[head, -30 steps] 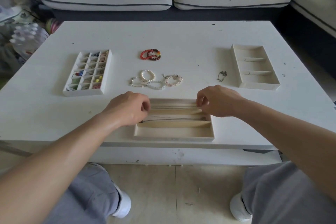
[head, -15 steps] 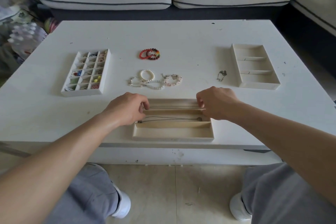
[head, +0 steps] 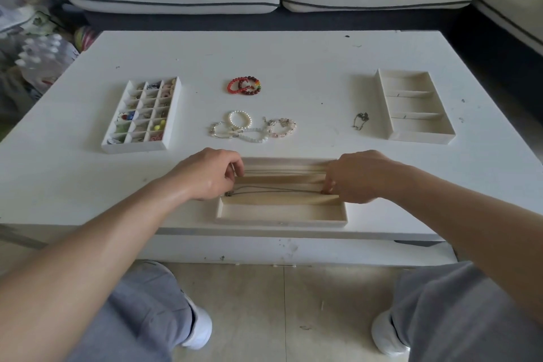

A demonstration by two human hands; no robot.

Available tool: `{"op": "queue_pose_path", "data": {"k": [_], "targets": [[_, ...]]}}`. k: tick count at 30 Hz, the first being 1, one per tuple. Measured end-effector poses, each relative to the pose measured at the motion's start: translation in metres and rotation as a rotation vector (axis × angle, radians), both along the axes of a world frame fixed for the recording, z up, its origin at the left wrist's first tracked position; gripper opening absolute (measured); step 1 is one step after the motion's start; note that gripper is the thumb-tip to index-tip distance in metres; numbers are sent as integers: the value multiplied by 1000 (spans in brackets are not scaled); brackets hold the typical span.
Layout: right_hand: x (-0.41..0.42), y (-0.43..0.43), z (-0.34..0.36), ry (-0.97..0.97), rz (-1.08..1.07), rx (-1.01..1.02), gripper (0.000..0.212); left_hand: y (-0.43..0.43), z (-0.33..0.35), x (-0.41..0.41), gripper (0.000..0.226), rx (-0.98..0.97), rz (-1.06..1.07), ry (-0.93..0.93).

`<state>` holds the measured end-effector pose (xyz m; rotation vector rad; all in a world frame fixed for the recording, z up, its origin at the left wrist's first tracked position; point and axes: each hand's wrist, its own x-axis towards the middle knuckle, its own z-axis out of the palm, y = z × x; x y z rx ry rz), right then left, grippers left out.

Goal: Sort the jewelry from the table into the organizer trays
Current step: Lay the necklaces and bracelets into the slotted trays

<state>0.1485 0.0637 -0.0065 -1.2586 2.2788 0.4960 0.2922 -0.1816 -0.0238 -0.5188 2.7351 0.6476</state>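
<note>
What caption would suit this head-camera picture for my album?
Left hand and right hand arrange thin necklaces lengthwise in a long beige slotted tray.

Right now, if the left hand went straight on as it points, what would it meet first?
The left hand points right along the far slot of the long tray. Over the chain there, the way looks free up to the right hand at the other end; height is unclear.

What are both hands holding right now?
Left hand pinches thin pale metal chain.
Right hand curled at thin dark cord necklace; grip cannot be told.
</note>
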Motion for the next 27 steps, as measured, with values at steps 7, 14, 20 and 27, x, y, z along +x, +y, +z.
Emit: {"op": "queue_pose_path", "data": {"k": [7, 14, 20, 27], "targets": [[4, 0, 2, 64, 16, 29, 55, -5, 3, 1, 25, -47, 48, -4], [2, -1, -1, 77, 5, 60, 52, -7, 8, 2, 25, -101, 78, 1], [2, -1, 4, 53, 19, 47, 56, 1, 4, 1, 34, -117, -62, -154], [-1, 1, -1, 77, 18, 48, 50, 8, 6, -1, 41, -392, -118, -213]]}}
